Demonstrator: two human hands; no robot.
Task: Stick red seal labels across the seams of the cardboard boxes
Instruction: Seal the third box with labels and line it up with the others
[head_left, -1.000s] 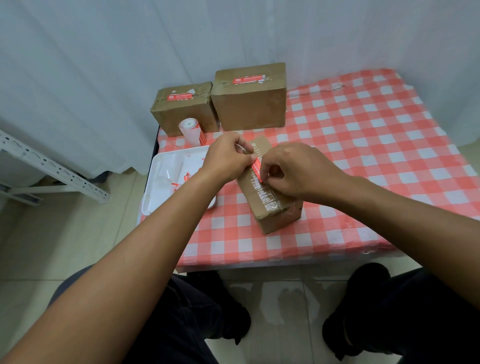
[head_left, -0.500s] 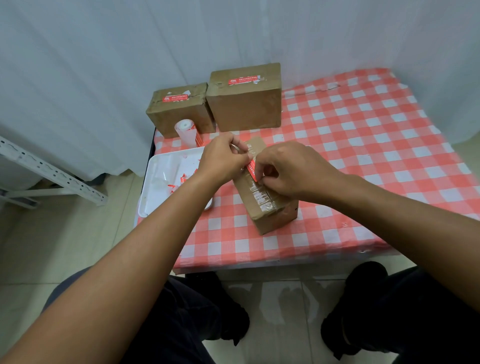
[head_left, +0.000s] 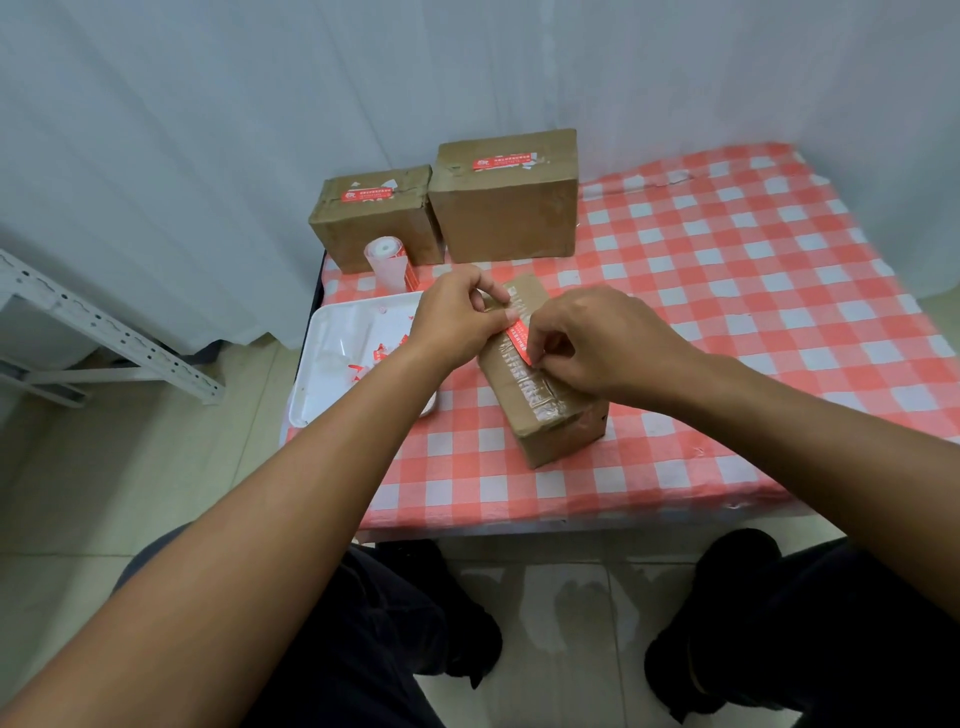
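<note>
Pinching a red seal label (head_left: 521, 340) between our left hand (head_left: 457, 322) and right hand (head_left: 597, 343), we hold it over the taped seam of the near cardboard box (head_left: 540, 400) on the checked worktop (head_left: 727, 291); two labelled boxes (head_left: 506, 200) stand at the far side.

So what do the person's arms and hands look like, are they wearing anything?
Nothing on them: the left hand and right hand are bare, no gloves, rings or watch showing. Both forearms are bare too, with no sleeves in view. Lower down are dark trousers.
</note>
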